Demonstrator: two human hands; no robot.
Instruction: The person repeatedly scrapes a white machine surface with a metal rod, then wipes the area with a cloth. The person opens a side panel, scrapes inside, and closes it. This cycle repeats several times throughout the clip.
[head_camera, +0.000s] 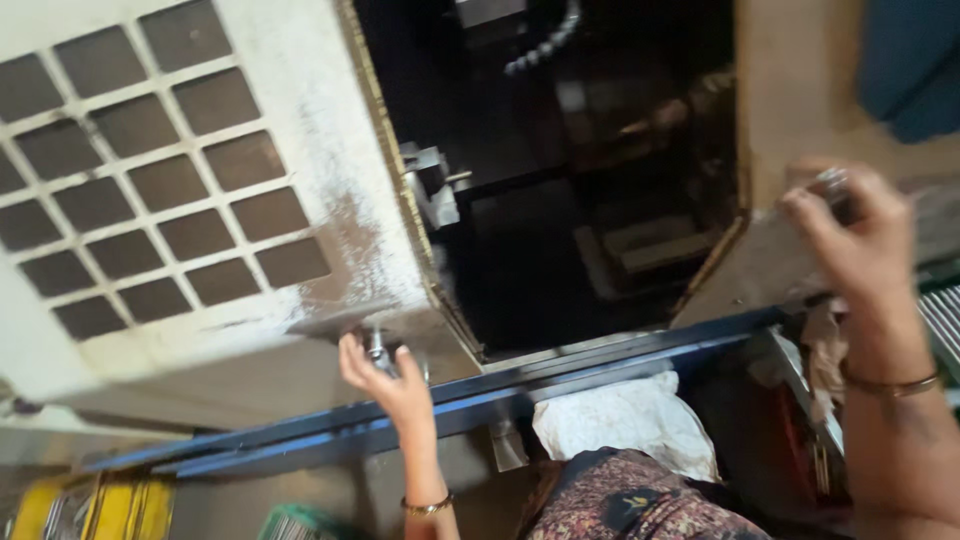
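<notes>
My left hand (392, 378) grips a small metal knob (377, 349) at the lower edge of a white machine door (300, 130) with a grid of dark window panes. My right hand (858, 232) is raised at the right, blurred, its fingers pinching a small shiny metal piece (830, 180) near the tan panel (790, 90) of the machine. Between the hands the door stands open on a dark machine interior (560, 200) with metal parts and a segmented coolant hose (545, 42).
A dark blue rail (480, 395) runs along the machine's front below the opening. A white cloth (620, 420) lies under it. Yellow objects (90, 505) sit at the lower left. My patterned garment (640, 500) fills the bottom centre. Metal pieces clutter the lower right.
</notes>
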